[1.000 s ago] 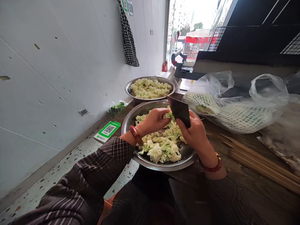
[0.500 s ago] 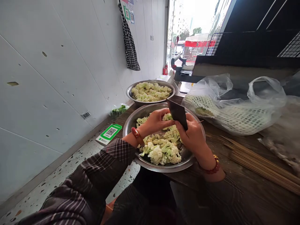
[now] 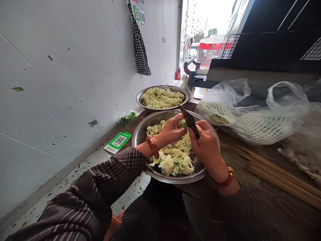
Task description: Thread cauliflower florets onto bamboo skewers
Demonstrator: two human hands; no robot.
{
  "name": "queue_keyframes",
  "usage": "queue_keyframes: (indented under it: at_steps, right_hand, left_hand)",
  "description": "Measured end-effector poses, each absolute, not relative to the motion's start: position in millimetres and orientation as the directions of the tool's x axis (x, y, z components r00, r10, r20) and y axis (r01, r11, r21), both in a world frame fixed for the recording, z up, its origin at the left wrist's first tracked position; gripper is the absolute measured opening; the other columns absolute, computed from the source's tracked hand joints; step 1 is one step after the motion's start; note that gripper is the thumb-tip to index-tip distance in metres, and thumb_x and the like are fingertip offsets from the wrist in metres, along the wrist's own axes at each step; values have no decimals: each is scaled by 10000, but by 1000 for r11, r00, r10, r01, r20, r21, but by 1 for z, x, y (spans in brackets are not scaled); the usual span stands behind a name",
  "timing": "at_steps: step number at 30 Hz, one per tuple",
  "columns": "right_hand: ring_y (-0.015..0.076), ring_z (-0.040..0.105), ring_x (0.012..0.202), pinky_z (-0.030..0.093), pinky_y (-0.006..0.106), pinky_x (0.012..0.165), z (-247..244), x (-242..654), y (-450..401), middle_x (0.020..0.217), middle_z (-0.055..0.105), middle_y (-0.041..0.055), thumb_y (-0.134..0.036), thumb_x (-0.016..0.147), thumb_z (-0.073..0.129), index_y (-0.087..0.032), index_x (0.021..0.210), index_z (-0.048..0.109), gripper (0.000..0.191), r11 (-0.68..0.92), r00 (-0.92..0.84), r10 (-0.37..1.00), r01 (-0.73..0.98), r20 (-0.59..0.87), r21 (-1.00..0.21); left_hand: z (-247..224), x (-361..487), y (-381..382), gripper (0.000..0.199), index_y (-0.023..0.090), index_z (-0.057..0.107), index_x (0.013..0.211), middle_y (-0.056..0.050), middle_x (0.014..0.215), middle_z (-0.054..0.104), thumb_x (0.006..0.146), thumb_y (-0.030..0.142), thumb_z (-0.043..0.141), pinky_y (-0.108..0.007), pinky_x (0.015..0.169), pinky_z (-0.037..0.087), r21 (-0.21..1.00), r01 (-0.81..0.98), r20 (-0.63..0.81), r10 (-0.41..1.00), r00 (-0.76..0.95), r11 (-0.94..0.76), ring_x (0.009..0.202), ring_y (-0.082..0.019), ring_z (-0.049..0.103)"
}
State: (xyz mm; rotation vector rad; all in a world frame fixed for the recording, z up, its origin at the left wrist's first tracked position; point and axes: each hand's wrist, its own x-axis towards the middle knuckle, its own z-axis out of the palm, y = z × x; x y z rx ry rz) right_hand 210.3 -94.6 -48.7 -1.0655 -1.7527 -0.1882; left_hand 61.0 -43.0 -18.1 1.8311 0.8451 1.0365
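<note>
My right hand [image 3: 206, 140] is closed around a dark, broad-bladed knife [image 3: 190, 121], its blade slanting up and to the left. A thin stick end pokes out past the right side of that hand. Facing it, my left hand [image 3: 173, 130] has its fingers curled round a cauliflower piece [image 3: 182, 124], mostly hidden by the fingers and the blade. Both hands are over a wide metal basin [image 3: 140, 135], in which many cut cauliflower florets [image 3: 173, 164] lie.
Behind stands a second metal basin [image 3: 139, 99] heaped with cauliflower. Plastic bags [image 3: 250, 120] with net-wrapped produce sit on the right. Thin wooden skewers [image 3: 278, 177] lie on the dark table [image 3: 233, 160]. A green QR-code card [image 3: 117, 142] is at the left edge, near bagged greens [image 3: 127, 117].
The knife blade has turned and now shows more edge-on. My left hand has shifted slightly to the right and its fingers have changed position at the cauliflower.
</note>
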Motion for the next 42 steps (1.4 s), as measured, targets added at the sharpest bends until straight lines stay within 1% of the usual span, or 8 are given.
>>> queue_keyframes:
  at_steps: [6,13,17,21,27,32,36,42]
  right_hand:
    - [206,612,762,520,350,681,-46,213,-95,866,606,64,-267,1016,491,-205,924,651,195,587,5,545,711,838,-386]
    - [199,595,736,502,348,670,-47,215,-93,840,596,52,-287,1016,498,-202,868,634,218,566,34,551,719,834,-404]
    - [210,604,761,512,351,674,-49,214,-93,846,604,56,-297,1013,499,-211,889,643,208,565,22,551,726,834,-392]
    - [207,611,770,517,342,675,-48,214,-94,859,606,62,-286,1022,487,-219,907,645,207,588,-9,536,721,844,-366]
    - [199,599,749,504,336,669,-46,213,-96,838,592,56,-261,1024,485,-209,886,642,215,609,-35,533,710,846,-354]
    - [199,601,749,501,339,675,-46,215,-94,837,597,53,-274,1018,502,-212,848,626,220,586,6,526,723,850,-367]
    - [202,609,765,505,344,705,-47,216,-94,842,604,60,-257,1007,512,-198,836,616,209,586,6,516,727,856,-358]
    - [199,599,731,483,335,683,-48,222,-93,798,593,58,-308,1009,493,-196,758,591,292,516,49,541,769,840,-378]
  left_hand:
    - [-19,56,-41,434,162,600,1109,-10,952,641,682,85,581,-216,603,426,906,129,314,846,431,-402,689,-96,514]
    - [-22,55,-38,294,191,595,986,9,789,611,709,125,667,-233,588,457,925,164,270,898,348,-342,673,-121,543]
    - [-24,56,-38,295,191,555,973,26,776,572,713,121,674,-224,609,472,963,94,204,914,351,-251,663,-100,540]
    - [-25,55,-38,369,190,519,1083,2,922,577,747,152,666,-216,641,502,985,8,158,911,380,-174,709,-80,552]
    - [-25,54,-36,422,182,510,1104,-39,1043,545,769,295,740,-237,600,538,974,67,166,882,440,-217,760,-103,571]
    - [-25,54,-34,387,181,516,1051,-7,991,543,731,201,733,-192,549,452,942,137,233,891,390,-306,658,-56,504]
    - [-26,53,-33,378,180,499,1047,8,913,541,729,168,702,-204,564,428,948,135,219,901,375,-286,660,-66,499]
    - [-24,47,-32,312,183,485,981,24,844,510,732,163,672,-227,574,423,952,146,199,906,372,-269,651,-76,483]
